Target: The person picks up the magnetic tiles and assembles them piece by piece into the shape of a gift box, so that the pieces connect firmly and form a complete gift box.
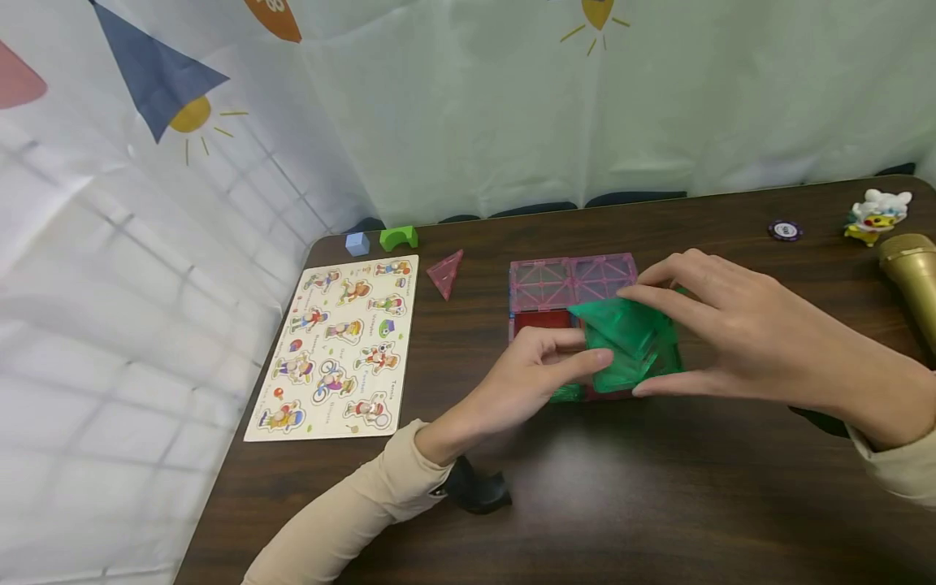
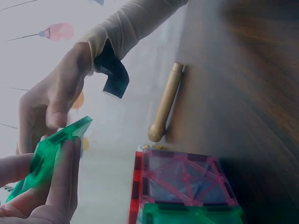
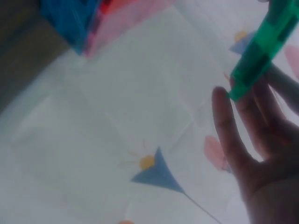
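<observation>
Several green translucent magnetic tiles (image 1: 630, 345) are stacked or joined together, raised between the two hands. My left hand (image 1: 522, 378) pinches them from the left, its thumb on the near face; in the left wrist view its fingers (image 2: 63, 179) lie along the green tiles (image 2: 44, 156). From the right, my right hand (image 1: 738, 329) holds their edges, index finger at the top and thumb at the bottom. Its fingertips also meet the green edge in the right wrist view. Beneath stands a box-like build of magnetic tiles (image 1: 541, 284), with pink-framed, red and green pieces, partly hidden by the hands.
A wooden picture puzzle board (image 1: 340, 345) lies left. Behind it are a light blue cube (image 1: 357, 244) and green arch block (image 1: 398, 237). A pink triangle tile (image 1: 446, 274) lies beside the board. At right are a poker chip (image 1: 786, 231), a small figurine (image 1: 876, 216) and gold microphone (image 1: 910, 272).
</observation>
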Action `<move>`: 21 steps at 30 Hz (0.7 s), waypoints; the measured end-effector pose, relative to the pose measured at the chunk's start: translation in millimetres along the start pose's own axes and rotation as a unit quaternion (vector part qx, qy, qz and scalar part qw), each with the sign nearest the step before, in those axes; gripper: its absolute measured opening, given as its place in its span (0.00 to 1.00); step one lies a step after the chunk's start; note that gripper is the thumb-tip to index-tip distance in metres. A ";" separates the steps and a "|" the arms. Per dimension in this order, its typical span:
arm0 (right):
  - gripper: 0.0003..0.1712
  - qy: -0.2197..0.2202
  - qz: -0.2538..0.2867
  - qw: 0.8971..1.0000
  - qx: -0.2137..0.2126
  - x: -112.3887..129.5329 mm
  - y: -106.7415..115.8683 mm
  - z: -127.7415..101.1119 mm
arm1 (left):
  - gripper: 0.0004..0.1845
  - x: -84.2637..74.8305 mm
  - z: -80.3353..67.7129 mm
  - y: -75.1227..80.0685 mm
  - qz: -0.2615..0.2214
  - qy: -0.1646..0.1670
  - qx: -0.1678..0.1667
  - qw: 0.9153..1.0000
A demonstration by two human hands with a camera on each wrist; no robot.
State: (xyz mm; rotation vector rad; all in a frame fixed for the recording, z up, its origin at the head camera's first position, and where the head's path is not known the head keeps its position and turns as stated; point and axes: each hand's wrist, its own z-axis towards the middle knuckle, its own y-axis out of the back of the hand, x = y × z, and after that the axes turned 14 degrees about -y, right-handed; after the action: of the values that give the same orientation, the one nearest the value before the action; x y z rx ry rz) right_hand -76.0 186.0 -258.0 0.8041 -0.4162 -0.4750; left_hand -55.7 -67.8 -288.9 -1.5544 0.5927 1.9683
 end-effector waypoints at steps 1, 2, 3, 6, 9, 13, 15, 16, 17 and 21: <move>0.43 -0.002 0.004 1.000 -0.004 -0.3 -1.7 -0.7 | 0.17 0.1 -0.6 0.4 -0.004 0.004 -0.002 1.000; 0.42 -0.004 0.009 1.000 -0.007 -0.6 -2.9 -1.3 | 0.18 -0.1 -1.2 0.5 -0.009 0.008 -0.004 1.000; 0.41 -0.005 0.012 1.000 -0.008 -0.9 -3.6 -1.8 | 0.18 -0.3 -1.8 0.9 -0.008 0.010 -0.003 1.000; 0.37 -0.008 0.021 1.000 -0.002 -1.5 -3.8 -2.8 | 0.17 -1.2 -4.1 1.8 0.018 0.012 0.005 1.000; 0.34 0.002 0.034 0.999 -0.003 -2.4 -3.1 -2.6 | 0.17 -3.6 -6.7 2.4 0.035 0.017 0.015 0.999; 0.33 0.018 0.045 0.998 -0.033 -8.7 0.5 -4.7 | 0.18 -9.0 -11.3 5.2 0.031 0.026 0.012 0.999; 0.34 0.007 0.047 0.998 -0.049 -16.5 4.5 -8.9 | 0.16 -11.7 -15.2 9.6 0.046 0.030 0.004 0.999; 0.36 -0.003 0.044 0.998 -0.053 -21.8 7.6 -12.3 | 0.16 -13.3 -17.8 12.4 0.056 0.034 -0.003 0.998; 0.38 -0.016 0.036 0.998 -0.051 -28.6 10.8 -16.6 | 0.14 -14.4 -20.6 15.6 0.067 0.038 -0.013 0.997; 0.47 -0.095 -0.004 0.995 -0.036 -59.7 17.4 -41.9 | 0.14 -18.9 -33.0 31.1 0.085 0.058 -0.050 0.993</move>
State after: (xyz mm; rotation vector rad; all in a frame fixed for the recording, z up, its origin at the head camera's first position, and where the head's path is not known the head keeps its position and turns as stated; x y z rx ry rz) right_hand -98.7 253.6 -281.1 0.6927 -0.5692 -0.5726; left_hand -49.1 -115.3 -278.1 -1.7395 0.7038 2.0716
